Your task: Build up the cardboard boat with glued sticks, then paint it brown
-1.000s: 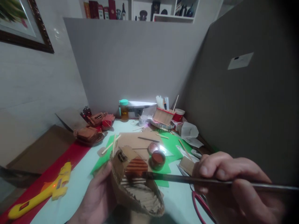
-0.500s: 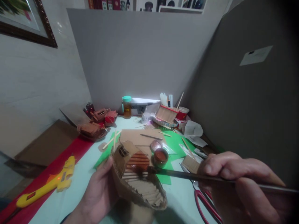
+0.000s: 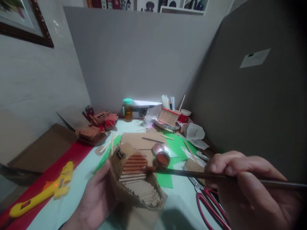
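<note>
My left hand (image 3: 96, 198) grips a small cardboard model (image 3: 136, 179) by its left side, thumb on the outer wall. Inside the model, the upper corrugated ridges are painted reddish brown, while the lower ones stay bare cardboard. My right hand (image 3: 249, 188) holds a long dark paintbrush (image 3: 196, 173) between thumb and fingers, almost level. The brush's tip touches the ridges near the model's right inner wall. Just behind the model stands a small pot of reddish-brown paint (image 3: 162, 159), with a round lid (image 3: 158, 149) beside it.
Red-handled scissors (image 3: 211, 204) lie near my right hand. A yellow glue gun (image 3: 45, 191) rests at the left, its light glowing. Painted cardboard models (image 3: 91, 133), a green-capped jar (image 3: 128, 110) and a wooden-slat box (image 3: 169, 117) stand farther back. Green sheets (image 3: 177, 145) and sticks lie between.
The brush has moved slightly up along the ridges, and the painted area looks more even. The whole view has shifted a little, so things appear farther left.
</note>
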Demonstrator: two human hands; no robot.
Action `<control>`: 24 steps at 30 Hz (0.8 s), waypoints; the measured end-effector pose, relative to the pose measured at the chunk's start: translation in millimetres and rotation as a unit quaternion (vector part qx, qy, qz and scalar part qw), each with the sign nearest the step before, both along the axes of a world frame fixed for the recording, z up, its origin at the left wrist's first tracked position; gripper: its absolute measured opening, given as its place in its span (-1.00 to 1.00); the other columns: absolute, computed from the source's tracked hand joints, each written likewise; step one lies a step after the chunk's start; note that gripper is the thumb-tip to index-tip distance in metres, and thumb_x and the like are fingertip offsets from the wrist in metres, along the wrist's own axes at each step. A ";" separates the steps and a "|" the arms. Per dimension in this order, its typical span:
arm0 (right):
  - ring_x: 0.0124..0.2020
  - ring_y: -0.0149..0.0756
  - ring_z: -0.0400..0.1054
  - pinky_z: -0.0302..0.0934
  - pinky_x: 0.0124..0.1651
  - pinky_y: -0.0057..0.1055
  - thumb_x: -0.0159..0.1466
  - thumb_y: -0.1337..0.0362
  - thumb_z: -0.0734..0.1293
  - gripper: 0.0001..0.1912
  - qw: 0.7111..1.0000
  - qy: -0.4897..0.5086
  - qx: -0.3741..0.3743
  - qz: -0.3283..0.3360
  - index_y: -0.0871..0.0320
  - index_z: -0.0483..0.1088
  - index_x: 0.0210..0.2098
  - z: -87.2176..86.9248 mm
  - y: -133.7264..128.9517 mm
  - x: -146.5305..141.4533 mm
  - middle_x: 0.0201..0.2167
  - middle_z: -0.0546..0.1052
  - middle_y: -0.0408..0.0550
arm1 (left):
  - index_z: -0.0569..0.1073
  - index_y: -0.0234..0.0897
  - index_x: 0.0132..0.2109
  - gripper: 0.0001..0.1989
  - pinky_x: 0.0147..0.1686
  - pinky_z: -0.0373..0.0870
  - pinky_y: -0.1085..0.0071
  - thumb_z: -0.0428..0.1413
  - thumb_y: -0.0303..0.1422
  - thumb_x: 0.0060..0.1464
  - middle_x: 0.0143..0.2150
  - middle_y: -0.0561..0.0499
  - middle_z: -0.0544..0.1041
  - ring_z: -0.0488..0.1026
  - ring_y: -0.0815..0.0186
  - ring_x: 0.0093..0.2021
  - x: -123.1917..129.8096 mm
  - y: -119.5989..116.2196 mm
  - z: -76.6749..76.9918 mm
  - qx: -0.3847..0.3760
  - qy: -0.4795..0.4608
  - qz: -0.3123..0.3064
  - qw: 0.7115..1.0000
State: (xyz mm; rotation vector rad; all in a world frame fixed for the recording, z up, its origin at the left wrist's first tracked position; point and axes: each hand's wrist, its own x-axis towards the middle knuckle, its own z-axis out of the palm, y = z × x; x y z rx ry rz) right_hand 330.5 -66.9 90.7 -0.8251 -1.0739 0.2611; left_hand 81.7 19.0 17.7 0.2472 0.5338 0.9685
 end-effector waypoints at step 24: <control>-0.56 -0.37 0.38 0.33 -0.60 -0.39 0.29 0.45 0.36 -0.86 0.992 -0.056 0.098 0.063 0.15 0.54 -0.35 2.3 1.8 -11.6 -0.49 0.45 -0.10 | 0.40 -0.48 0.29 -0.54 -0.16 0.68 -0.03 0.10 -0.43 0.29 -0.09 -0.42 0.71 0.71 -0.10 -0.16 11.0 -4.1 9.6 -0.083 0.053 0.056 0.994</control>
